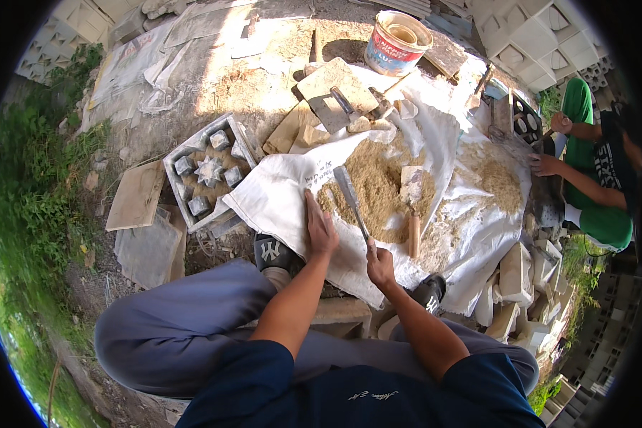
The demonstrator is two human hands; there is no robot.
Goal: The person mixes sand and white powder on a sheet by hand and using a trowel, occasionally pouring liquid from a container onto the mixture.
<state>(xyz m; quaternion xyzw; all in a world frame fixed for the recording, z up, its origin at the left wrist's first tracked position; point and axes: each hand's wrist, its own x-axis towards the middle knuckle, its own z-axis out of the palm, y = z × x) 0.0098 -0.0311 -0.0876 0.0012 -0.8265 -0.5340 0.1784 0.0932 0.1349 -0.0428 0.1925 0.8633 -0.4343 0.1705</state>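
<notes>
My right hand (380,265) is closed round the lower end of a long, narrow metal trowel (348,191), whose flat blade points away over the pile of sandy mix (374,175). My left hand (322,227) is open, its fingers stretched out against the white sack (278,187) under the pile, left of the blade. A second trowel with a wooden handle (414,237) lies on the mix, just right of my right hand, its blade smeared with mix. To the left sits a square metal mould (210,171) with a star-shaped centre and several blocks inside, sandy material between them.
A paint bucket (398,44) stands at the back. Nearer are flat boards (337,93) with a hammer-like tool (345,103). More boards (148,242) lie left of the mould. Pale blocks (515,273) are piled at right. Another person (595,164) sits working at far right.
</notes>
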